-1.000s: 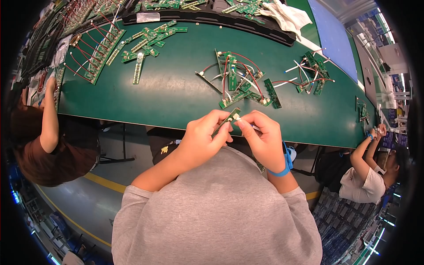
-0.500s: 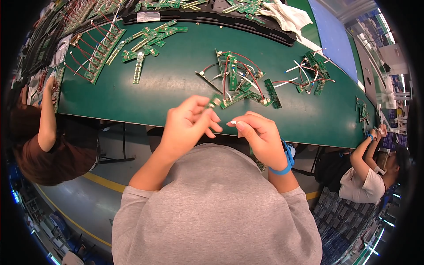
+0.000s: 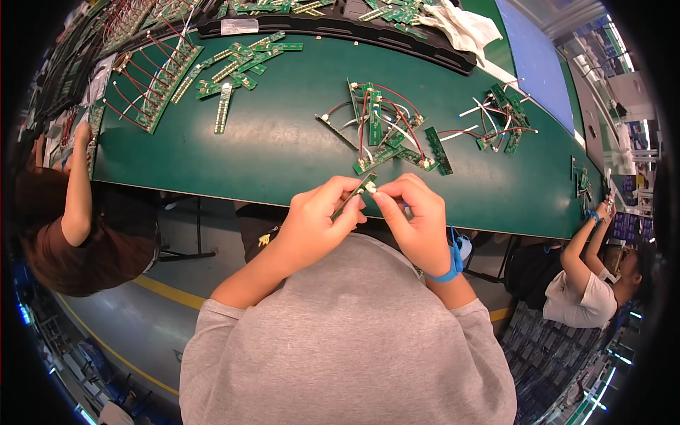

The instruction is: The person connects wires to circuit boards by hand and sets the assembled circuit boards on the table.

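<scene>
My left hand [image 3: 320, 221] pinches a narrow green circuit board [image 3: 360, 188] between thumb and fingers, tilted just above the table's near edge. A small white connector [image 3: 371, 187] shows at the board's far end. Against that connector, my right hand [image 3: 418, 218] has thumb and forefinger closed; whether it is fixed to the board or only held there I cannot tell. A blue strap [image 3: 450, 266] circles my right wrist. Beyond my hands lies a loose heap of circuit boards [image 3: 374, 127] joined by red, white and black wires.
Another wired cluster [image 3: 511, 117] is to the right on the green table [image 3: 276, 152]. Bare board strips [image 3: 244, 62] are piled at back left, beside a wired row [image 3: 157, 99]. A black tray [image 3: 333, 32] spans the back. Co-workers sit at left [image 3: 74, 212] and right [image 3: 581, 287].
My hands have come together. The board in my left hand has moved right and lower, turning its end toward my right fingers, which now meet it at the white connector.
</scene>
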The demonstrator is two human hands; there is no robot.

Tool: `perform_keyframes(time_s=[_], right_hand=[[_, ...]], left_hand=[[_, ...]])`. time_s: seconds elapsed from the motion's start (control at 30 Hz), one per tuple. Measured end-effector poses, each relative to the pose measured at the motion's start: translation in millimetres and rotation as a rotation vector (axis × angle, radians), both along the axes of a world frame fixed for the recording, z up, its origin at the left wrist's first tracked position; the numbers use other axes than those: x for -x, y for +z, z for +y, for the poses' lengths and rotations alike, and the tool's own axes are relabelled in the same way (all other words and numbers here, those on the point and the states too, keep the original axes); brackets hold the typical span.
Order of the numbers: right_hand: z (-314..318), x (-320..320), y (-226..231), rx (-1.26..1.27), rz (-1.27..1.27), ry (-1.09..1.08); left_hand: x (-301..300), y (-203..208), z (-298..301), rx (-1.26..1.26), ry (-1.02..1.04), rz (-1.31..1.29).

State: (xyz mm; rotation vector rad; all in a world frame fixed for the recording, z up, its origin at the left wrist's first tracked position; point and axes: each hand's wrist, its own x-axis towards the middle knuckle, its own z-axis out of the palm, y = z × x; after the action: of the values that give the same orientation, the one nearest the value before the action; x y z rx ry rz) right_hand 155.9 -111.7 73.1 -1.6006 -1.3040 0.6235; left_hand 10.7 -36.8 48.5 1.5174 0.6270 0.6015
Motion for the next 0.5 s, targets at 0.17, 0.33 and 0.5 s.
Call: perform_keyframes(time_s=[0.17, 0.33, 0.5], right_hand=[[1.7, 0.8, -5.8, -0.13, -0.207, -0.003], [1.6, 1.0, -9.6, -0.156, -0.268, -0.024], [-0.3, 1.5, -10.1, -0.122, -0.344, -0.025]], left_hand=[[-0.2, 2.0, -0.2, -0.046, 0.008, 0.029], [-1.4, 1.2, -3.6, -0.077, 0.043, 0.053], [1.6, -5.6, 0.4, -0.345, 0.035, 0.132]])
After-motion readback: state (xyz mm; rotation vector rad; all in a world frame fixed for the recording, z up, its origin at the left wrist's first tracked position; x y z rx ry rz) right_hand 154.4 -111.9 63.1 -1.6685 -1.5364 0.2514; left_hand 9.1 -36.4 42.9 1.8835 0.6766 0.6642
